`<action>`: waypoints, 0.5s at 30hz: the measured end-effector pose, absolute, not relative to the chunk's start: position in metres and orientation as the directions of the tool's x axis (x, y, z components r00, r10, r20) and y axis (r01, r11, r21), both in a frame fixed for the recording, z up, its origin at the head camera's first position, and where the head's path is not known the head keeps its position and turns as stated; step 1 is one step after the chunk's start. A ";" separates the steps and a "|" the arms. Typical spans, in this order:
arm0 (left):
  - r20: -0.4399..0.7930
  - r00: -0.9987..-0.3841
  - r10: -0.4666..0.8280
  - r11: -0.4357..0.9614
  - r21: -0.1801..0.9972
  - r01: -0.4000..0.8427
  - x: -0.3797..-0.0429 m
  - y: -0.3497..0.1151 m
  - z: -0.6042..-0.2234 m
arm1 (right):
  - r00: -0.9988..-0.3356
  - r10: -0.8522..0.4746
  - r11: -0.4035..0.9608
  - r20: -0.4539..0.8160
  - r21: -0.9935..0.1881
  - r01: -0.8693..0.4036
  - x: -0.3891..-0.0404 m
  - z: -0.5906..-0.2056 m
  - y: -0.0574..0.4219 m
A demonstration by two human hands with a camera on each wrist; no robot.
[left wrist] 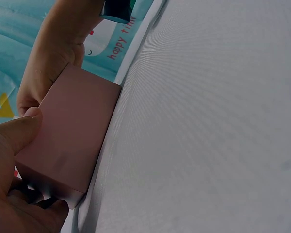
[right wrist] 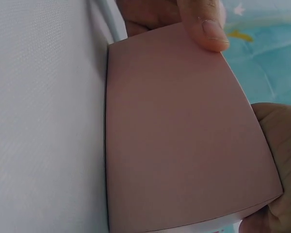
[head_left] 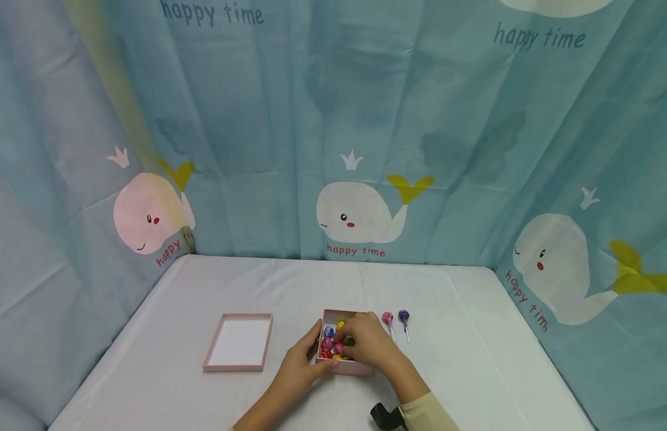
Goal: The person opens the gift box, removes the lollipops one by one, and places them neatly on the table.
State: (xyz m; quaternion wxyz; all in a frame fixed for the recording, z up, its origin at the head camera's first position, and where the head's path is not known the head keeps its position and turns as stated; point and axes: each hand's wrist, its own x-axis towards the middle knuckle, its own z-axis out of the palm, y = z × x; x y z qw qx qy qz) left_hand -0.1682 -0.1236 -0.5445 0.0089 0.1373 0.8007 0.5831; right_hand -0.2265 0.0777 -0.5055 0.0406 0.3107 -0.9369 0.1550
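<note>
A pink open-topped box (head_left: 352, 367) stands on the table and holds several brightly wrapped lollipops (head_left: 327, 343) in red, pink, blue and yellow. My left hand (head_left: 300, 361) grips the box at its left side; the thumb (left wrist: 26, 128) lies on the front wall and the other fingers are round the side. Over the box rim reaches my right hand (head_left: 367, 340), its bent fingers down among the lollipops. Whether they pinch one is hidden; in the right wrist view the box wall (right wrist: 184, 131) blocks the sight. A pink lollipop (head_left: 387, 318) and a purple lollipop (head_left: 403, 316) lie right of the box.
The shallow pink box lid (head_left: 206, 366), white inside, lies on the table left of the box. White cloth covers the table (head_left: 473, 359). A blue curtain (head_left: 258, 149) with whale prints surrounds its back and sides. A black device (head_left: 386, 417) sits at the right wrist.
</note>
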 end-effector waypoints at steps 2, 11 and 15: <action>0.145 -0.962 0.230 0.282 0.936 0.208 -0.168 -0.123 -0.545 | -0.801 -0.571 0.755 0.178 -0.270 -0.598 -0.226 -0.506 0.078; 0.147 -0.962 0.229 0.283 0.936 0.211 -0.168 -0.123 -0.545 | -0.808 -0.556 0.757 0.193 -0.282 -0.589 -0.223 -0.505 0.079; 0.144 -0.963 0.226 0.289 0.935 0.208 -0.168 -0.122 -0.544 | -0.805 -0.566 0.765 0.179 -0.250 -0.594 -0.223 -0.502 0.078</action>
